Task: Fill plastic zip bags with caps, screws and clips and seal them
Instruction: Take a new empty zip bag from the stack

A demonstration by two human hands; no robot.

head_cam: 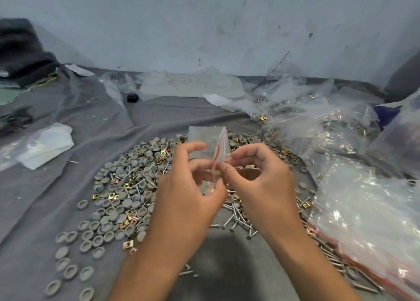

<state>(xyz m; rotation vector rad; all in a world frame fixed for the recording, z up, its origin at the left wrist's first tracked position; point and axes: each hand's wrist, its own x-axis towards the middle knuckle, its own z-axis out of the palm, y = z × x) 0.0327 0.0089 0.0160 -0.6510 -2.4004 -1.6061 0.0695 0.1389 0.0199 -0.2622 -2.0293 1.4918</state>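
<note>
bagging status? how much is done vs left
Done: a heap of bags with parts inside lies at the right. In hand: the left hand and right hand pinch one small zip bag at its red strip; it looks empty. Left: a big pile of loose caps, screws and clips.

Soft, even light; glare on plastic bags [368, 212]; wide-angle bending at the edges.

Zip bag [208, 139]: clear, thin plastic, faintly hazy. Caps [118, 212]: matt grey plastic. Clips [112, 195]: brassy, shiny metal. Screws [236, 220]: bright silvery metal. Cloth [45, 200]: matt grey fabric, creased. Bag pile [368, 209] at right edge: glossy, crinkled plastic.
</note>
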